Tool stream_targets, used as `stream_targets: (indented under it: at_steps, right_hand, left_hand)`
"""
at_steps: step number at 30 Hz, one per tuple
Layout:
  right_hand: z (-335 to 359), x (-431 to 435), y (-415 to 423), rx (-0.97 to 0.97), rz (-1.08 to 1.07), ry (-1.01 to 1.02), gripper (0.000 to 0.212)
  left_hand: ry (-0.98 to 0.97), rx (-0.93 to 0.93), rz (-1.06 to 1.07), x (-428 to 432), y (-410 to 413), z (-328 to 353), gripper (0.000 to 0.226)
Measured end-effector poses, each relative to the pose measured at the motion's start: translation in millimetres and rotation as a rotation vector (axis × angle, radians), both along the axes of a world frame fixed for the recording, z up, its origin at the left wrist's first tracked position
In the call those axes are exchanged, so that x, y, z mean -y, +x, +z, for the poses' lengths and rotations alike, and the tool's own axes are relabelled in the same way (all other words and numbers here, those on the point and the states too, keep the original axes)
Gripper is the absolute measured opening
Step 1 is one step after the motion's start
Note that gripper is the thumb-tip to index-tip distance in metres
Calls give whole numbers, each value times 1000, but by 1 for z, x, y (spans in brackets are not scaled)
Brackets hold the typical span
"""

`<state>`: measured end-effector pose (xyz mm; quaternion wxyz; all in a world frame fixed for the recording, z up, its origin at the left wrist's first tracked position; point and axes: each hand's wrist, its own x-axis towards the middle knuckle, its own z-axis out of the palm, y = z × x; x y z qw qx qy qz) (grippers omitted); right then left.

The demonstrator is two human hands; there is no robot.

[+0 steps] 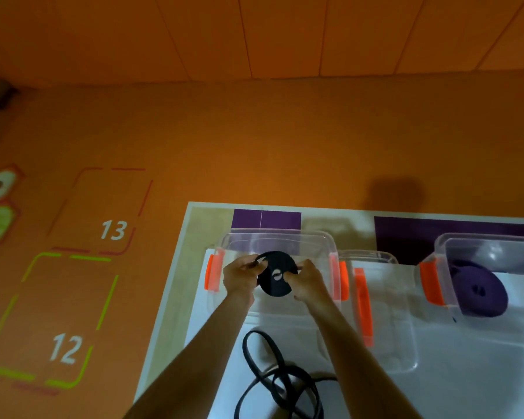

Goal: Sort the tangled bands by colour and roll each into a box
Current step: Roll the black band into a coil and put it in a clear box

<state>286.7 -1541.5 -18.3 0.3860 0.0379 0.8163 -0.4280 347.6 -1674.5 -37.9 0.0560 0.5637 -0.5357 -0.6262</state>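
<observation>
black band roll (277, 275) hangs between your two hands, held on edge over the open clear box (315, 244) just beyond them. your left hand (242, 275) pinches the loose tail of the band where it peels off the roll's upper left edge, fingers curled round it. your right hand (307, 281) grips the roll from its right side, fingertips reaching onto the flat face close to the small centre hole. both hands are closed on the same roll. you cannot tell whether the roll touches the bottom of the box.

orange clips (213, 272) sit on the box's ends, one just left of your left hand, another just right of your right hand. further right of your right hand lies a second clear container (400, 343), just beside the first box. well beyond that stands a third box (496, 252) with a purple roll (478, 290) lying inside it. under your forearms, nearer you than the hands, a loose black band (273, 379) lies in tangled loops on the white table (466, 373). left of your left hand, off the table, the orange floor (194, 140) carries the numbers 12 and 13.
</observation>
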Motion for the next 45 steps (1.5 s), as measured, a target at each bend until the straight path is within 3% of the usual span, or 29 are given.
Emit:
stream_targets:
  at_steps: [5, 8, 12, 16, 19, 23, 27, 32, 38, 42, 45]
  right_hand:
    - [-21, -3, -12, 86, 136, 73, 28]
    - [-30, -1, -16, 130, 128, 79, 31]
    - [-38, -1, -17, 193, 137, 68, 41]
    - [-47, 1, -10, 201, 166, 64, 28]
    - [-52, 2, -7, 123, 244, 70, 17]
    - [-42, -4, -3, -21, 294, 98, 27]
    - [-8, -8, 4, -235, 376, 122, 31]
    - [45, -26, 37, -521, 489, 46, 35]
    - [71, -74, 111, -797, 487, 107, 31]
    - [56, -109, 165, -801, 474, 178, 29]
    - [32, -136, 203, -718, 449, 246, 26]
  left_hand:
    - [0, 162, -97, 7, -17, -35, 42]
    - [8, 189, -125, 9, -21, -44, 40]
    - [-177, 301, -196, 6, -26, -48, 41]
    - [-267, 375, -259, 4, -30, -49, 44]
    - [-299, 376, -259, 5, -31, -50, 37]
    - [-484, 413, -473, 6, -29, -42, 35]
    - [-550, 436, -638, 13, -26, -14, 43]
    - [-730, 274, -832, -2, 0, 36, 22]
    - [-982, 189, -1050, -27, 65, 84, 30]
    - [-1193, 211, -1132, -45, 136, 100, 28]
    - [-1227, 214, -1125, -55, 190, 99, 26]
